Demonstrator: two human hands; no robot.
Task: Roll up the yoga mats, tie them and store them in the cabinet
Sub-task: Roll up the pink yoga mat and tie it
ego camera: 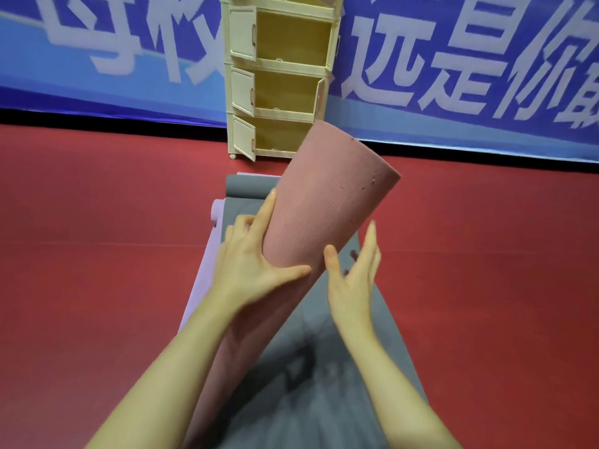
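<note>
A pink yoga mat (327, 202) is lifted off the floor, its far end curving up and tilted to the right. My left hand (256, 254) presses against its left side with straight fingers, thumb under the fold. To the right of the mat, my right hand (355, 273) is held flat and apart from it. Below lies a grey mat (324, 367), unrolled, with its far end curled (248, 186). A lilac mat (202, 277) shows beneath it on the left. The cream cabinet (278, 76) stands ahead with doors open and empty shelves.
Red floor (97, 254) stretches to both sides of the mats. A blue banner (470, 76) with white characters covers the wall behind the cabinet. The cabinet's left doors (243, 137) swing outward toward me.
</note>
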